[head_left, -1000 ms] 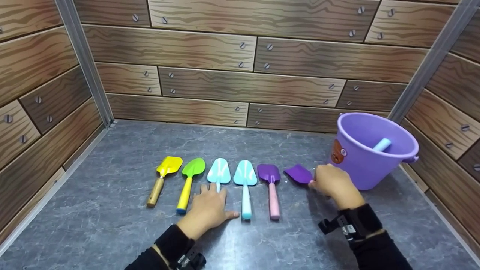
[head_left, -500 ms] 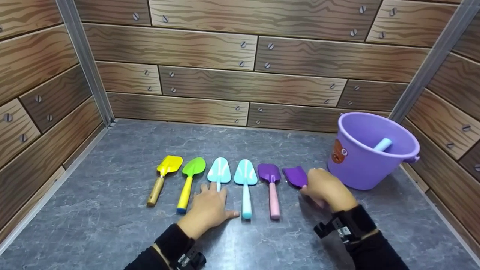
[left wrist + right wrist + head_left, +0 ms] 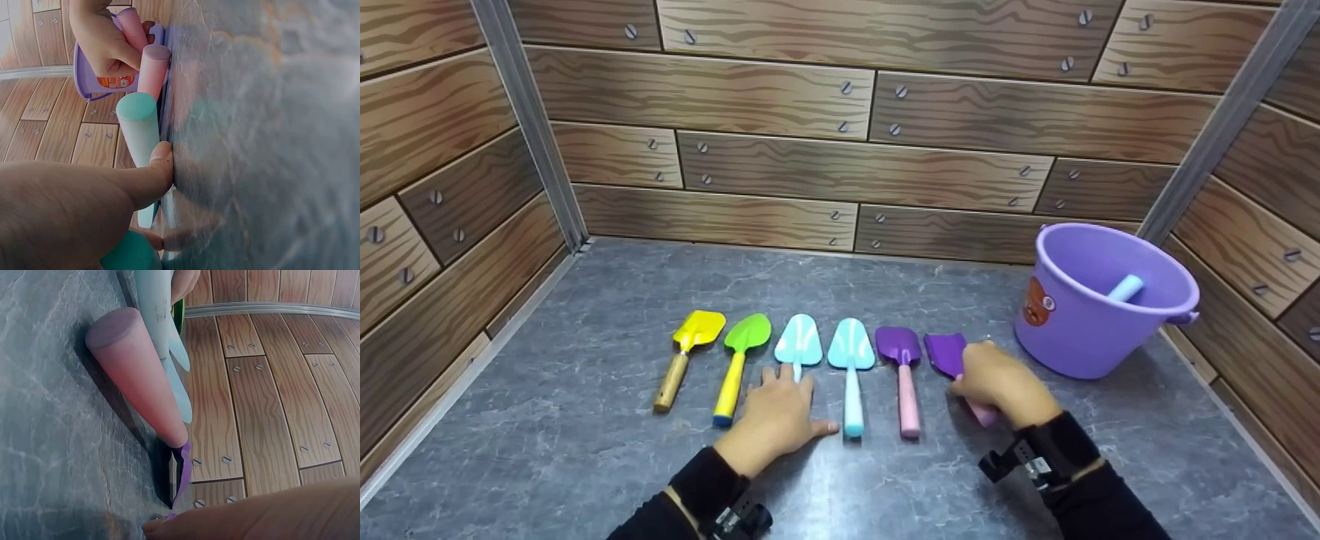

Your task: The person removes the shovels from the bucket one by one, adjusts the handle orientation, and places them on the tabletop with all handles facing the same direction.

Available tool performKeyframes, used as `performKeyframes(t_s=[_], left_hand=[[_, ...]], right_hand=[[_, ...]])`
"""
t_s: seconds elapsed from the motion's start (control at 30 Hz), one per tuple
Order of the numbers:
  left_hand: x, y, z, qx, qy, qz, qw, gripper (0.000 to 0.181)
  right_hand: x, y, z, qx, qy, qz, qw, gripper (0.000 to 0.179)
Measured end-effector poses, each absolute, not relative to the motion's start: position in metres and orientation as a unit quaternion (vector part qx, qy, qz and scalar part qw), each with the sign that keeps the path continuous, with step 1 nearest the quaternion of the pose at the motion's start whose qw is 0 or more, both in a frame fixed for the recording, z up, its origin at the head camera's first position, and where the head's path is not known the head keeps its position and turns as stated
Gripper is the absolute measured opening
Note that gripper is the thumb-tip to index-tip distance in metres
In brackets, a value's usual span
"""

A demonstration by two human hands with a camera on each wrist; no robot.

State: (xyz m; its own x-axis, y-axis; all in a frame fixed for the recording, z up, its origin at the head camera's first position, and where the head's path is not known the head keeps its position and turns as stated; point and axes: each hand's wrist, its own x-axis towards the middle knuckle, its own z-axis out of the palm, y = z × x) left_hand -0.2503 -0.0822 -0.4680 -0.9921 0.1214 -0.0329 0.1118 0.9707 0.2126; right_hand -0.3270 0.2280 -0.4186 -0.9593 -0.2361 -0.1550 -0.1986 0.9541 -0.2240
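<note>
My right hand [image 3: 1003, 382] grips a toy shovel with a purple blade [image 3: 945, 352], its fingers around the pink handle [image 3: 133, 29]; they cover much of that handle. The blade points away, tilted left, at the right end of a row of shovels. Beside it lies a matching purple shovel [image 3: 898, 345] with a pink handle. My left hand [image 3: 776, 420] rests with fingers spread over the handle of a light-blue shovel [image 3: 799, 341], hiding most of that handle. Its thumb reaches toward the handle end of a second light-blue shovel [image 3: 852, 346].
Left of my left hand lie a green shovel [image 3: 748, 334] with a yellow handle and a yellow shovel [image 3: 699, 330] with a wooden handle. A purple bucket [image 3: 1087, 352] stands at the right, a light-blue handle [image 3: 1126, 289] inside it. Wood-patterned walls [image 3: 780, 157] enclose the grey tabletop [image 3: 607, 480].
My right hand has moved left and slightly nearer with the purple shovel, away from the bucket. The shovel has turned, and its pink handle end now shows. My left hand stays put.
</note>
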Motion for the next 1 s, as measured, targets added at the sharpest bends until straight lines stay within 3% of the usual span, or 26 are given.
performKeyframes(t_s=[0.5, 1.0], left_hand=[[-0.251, -0.082, -0.468, 0.057, 0.992, 0.111, 0.031, 0.083], [-0.251, -0.082, -0.467, 0.060, 0.992, 0.112, 0.026, 0.081]], right_hand=[[-0.330, 0.224, -0.423, -0.099, 0.988, -0.100, 0.062, 0.031], [-0.325, 0.230, -0.412, -0.119, 0.984, -0.104, 0.077, 0.021]])
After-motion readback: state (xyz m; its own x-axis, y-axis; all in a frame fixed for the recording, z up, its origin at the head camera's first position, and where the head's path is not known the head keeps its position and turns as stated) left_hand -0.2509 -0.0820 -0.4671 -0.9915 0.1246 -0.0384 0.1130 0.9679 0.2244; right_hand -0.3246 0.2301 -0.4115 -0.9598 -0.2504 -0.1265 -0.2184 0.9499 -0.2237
